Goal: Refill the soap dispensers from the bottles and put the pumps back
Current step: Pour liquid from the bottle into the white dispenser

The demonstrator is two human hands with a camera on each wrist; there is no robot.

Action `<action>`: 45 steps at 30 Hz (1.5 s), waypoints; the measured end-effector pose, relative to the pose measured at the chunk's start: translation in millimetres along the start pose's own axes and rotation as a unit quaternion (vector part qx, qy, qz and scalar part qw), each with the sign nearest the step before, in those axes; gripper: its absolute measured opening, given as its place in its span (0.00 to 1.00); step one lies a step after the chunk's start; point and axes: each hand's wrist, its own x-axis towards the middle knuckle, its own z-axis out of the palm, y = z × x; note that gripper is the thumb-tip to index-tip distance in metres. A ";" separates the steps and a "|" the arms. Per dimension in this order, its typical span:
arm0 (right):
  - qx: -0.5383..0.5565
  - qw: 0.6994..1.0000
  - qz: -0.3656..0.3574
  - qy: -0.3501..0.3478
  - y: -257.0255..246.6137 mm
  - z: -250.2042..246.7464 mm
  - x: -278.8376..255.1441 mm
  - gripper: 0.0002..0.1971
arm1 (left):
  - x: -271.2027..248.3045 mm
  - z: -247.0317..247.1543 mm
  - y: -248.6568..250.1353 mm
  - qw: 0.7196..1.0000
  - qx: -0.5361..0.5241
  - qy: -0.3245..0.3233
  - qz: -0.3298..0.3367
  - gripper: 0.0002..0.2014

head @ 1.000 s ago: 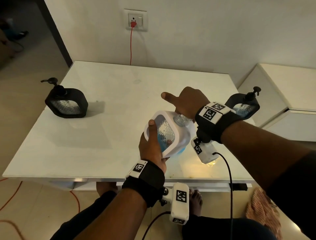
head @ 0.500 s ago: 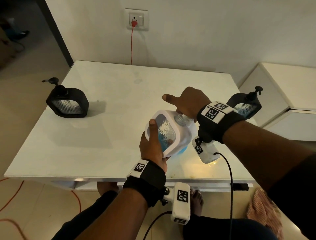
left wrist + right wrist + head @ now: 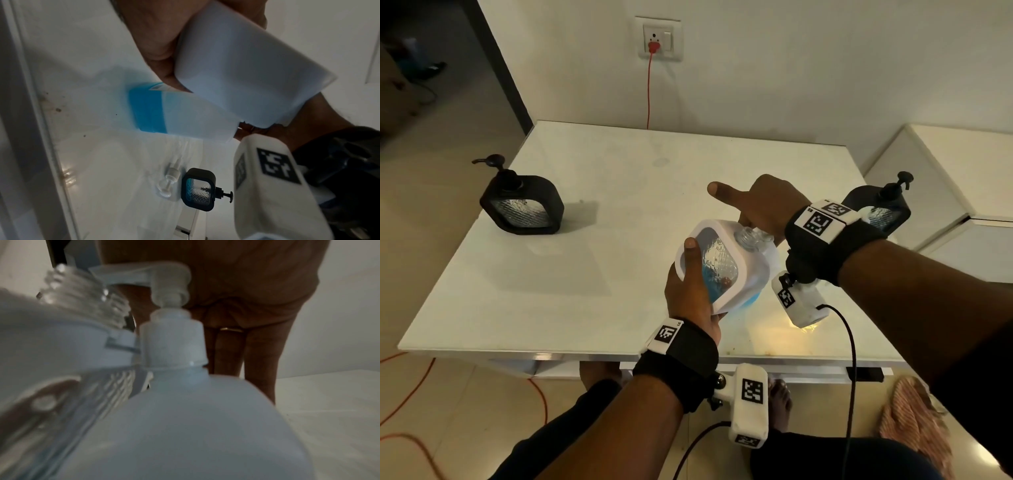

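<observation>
Left hand grips the tilted white dispenser above the bench. Right hand, thumb out, covers the pump of the bottle beside the dispenser's open neck; whether its fingers grip cannot be told.

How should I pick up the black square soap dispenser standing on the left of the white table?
Grip the black square soap dispenser across its thick black frame, thumb on the near flat face, fingers on the far one, from the near side. It stands upright with bare white table around it; its thin pump probably makes a poor handle.
</observation>
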 end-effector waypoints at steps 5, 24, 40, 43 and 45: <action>-0.043 0.998 0.001 0.044 0.4 4.4 3.7 0.42 | -0.3 0.5 -0.5 1.000 -0.007 -0.001 0.001 0.35; 0.001 1.000 -0.003 0.018 -2.0 1.6 -3.3 0.47 | 0.0 -0.1 -0.3 1.000 -0.006 0.013 -0.001 0.34; -0.025 0.999 -0.013 0.026 -0.7 0.6 1.1 0.39 | 1.3 -0.5 -3.2 1.000 -0.006 0.002 0.006 0.41; -0.024 0.999 -0.012 0.024 -2.0 0.9 0.5 0.41 | 0.7 -1.0 -3.5 1.000 -0.009 0.008 0.002 0.40; -0.004 1.000 -0.009 0.008 -1.8 -0.2 -0.6 0.43 | 1.4 -1.6 -3.5 1.000 -0.007 0.010 -0.001 0.35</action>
